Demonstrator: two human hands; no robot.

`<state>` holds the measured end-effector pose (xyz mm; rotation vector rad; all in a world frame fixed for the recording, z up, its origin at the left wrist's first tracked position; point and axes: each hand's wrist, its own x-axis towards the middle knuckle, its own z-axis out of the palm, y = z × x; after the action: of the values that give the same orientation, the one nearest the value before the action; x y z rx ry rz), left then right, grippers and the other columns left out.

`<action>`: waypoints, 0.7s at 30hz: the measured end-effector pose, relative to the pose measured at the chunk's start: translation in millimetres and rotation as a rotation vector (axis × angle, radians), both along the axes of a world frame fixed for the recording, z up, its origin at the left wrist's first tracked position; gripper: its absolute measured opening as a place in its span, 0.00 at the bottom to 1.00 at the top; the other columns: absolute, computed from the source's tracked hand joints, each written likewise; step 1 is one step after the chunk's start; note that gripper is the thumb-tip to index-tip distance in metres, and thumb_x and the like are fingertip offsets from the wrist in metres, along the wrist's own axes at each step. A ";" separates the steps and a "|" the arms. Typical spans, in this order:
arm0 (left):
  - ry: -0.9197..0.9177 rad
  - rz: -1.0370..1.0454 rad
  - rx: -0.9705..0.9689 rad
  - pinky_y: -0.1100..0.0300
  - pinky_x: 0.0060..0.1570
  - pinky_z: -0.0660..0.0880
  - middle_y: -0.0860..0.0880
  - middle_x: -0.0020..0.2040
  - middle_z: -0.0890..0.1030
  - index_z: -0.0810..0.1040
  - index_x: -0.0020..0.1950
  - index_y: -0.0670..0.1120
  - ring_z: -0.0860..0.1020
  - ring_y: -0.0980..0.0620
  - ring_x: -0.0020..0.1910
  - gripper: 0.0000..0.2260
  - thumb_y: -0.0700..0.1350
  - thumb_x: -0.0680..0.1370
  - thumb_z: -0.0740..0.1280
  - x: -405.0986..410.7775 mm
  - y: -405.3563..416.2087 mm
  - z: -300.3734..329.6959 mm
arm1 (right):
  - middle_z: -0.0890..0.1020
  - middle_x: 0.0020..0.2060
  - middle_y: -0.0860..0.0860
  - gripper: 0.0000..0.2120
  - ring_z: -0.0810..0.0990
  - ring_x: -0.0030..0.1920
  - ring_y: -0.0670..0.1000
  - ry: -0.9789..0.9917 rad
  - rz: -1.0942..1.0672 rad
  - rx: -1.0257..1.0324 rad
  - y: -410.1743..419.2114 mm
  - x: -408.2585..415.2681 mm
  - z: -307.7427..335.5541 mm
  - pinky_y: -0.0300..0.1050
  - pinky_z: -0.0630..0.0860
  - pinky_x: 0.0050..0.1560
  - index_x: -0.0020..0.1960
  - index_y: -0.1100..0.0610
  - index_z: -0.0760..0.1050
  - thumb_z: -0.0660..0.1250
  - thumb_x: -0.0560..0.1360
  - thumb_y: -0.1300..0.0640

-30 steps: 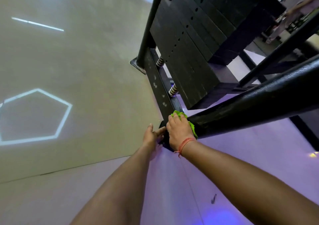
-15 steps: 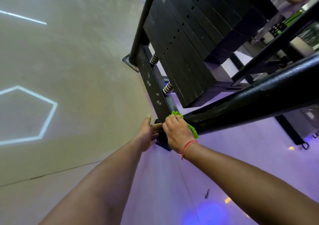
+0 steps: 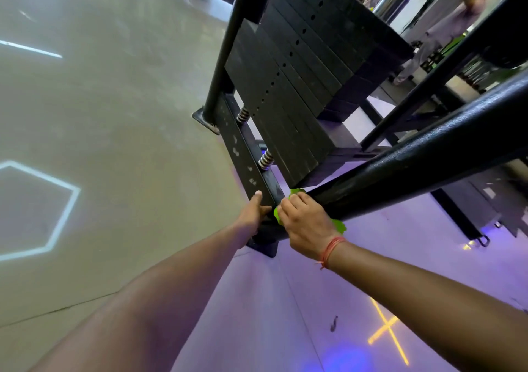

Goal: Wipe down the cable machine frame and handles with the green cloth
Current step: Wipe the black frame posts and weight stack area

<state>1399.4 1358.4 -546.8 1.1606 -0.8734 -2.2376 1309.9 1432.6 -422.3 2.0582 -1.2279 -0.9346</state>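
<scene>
Thick round black metal frame post (image 3: 423, 168), 3 o'clock: pebbled, textured paint with a dull sheen. Stack of flat black metal weight plates (image 3: 288, 91), 12 o'clock, matt and slightly rough; two coiled bright metal springs (image 3: 265, 158) below it, shiny. Bright green cloth (image 3: 338, 226), centre, soft and matt; pale polished floor (image 3: 114, 114), 9 o'clock, smooth, glossy.

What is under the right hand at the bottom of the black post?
Under the right hand lies the green cloth, held against the black post. Only its edges show; the middle and the post surface beneath are covered.
</scene>
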 end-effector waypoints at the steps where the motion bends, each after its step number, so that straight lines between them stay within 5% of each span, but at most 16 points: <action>1: 0.003 -0.002 -0.001 0.51 0.60 0.62 0.50 0.67 0.79 0.77 0.71 0.47 0.74 0.49 0.62 0.33 0.65 0.83 0.43 0.4 0.6 2.9 | 0.77 0.46 0.58 0.20 0.75 0.49 0.61 -0.005 -0.006 -0.028 0.4 0.0 9.5 0.58 0.65 0.68 0.54 0.58 0.78 0.48 0.74 0.59; 7: 0.014 0.010 -0.024 0.55 0.57 0.64 0.51 0.59 0.78 0.77 0.70 0.47 0.75 0.54 0.54 0.29 0.61 0.85 0.44 2.4 9.2 11.1 | 0.76 0.43 0.58 0.10 0.74 0.48 0.61 -0.006 -0.103 -0.342 7.5 -6.2 58.9 0.61 0.50 0.77 0.51 0.61 0.76 0.60 0.74 0.57; 10: 0.022 0.035 -0.034 0.57 0.45 0.66 0.54 0.54 0.81 0.79 0.67 0.50 0.77 0.59 0.47 0.27 0.62 0.84 0.48 -0.1 16.2 13.9 | 0.75 0.46 0.60 0.12 0.73 0.50 0.62 0.085 -0.106 -0.223 12.3 0.6 34.8 0.62 0.46 0.79 0.55 0.62 0.75 0.59 0.78 0.57; 15: 0.058 0.046 -0.100 0.55 0.59 0.63 0.57 0.64 0.79 0.79 0.68 0.53 0.75 0.62 0.52 0.27 0.64 0.82 0.49 -4.7 21.3 23.0 | 0.73 0.41 0.55 0.11 0.74 0.45 0.58 0.108 -0.027 -0.171 8.6 -3.2 57.2 0.64 0.39 0.79 0.50 0.57 0.77 0.57 0.80 0.56; 19: 0.040 0.049 -0.127 0.50 0.66 0.66 0.60 0.62 0.81 0.85 0.49 0.63 0.76 0.60 0.56 0.26 0.74 0.69 0.54 -6.0 25.9 31.8 | 0.75 0.43 0.55 0.16 0.75 0.50 0.60 0.123 -0.060 -0.400 19.3 -11.0 128.0 0.67 0.34 0.77 0.48 0.57 0.76 0.52 0.83 0.52; 21: 0.043 0.047 -0.136 0.47 0.70 0.64 0.61 0.62 0.80 0.84 0.48 0.63 0.75 0.61 0.56 0.25 0.75 0.67 0.56 -4.5 31.7 39.3 | 0.77 0.46 0.57 0.20 0.76 0.57 0.62 0.147 -0.096 -0.432 22.1 -11.8 144.5 0.68 0.35 0.77 0.50 0.59 0.77 0.50 0.84 0.50</action>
<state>1394.9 1390.1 -507.5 1.0565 -0.9553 -2.1218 1298.1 1454.7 -277.7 1.5791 -1.3236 -0.7670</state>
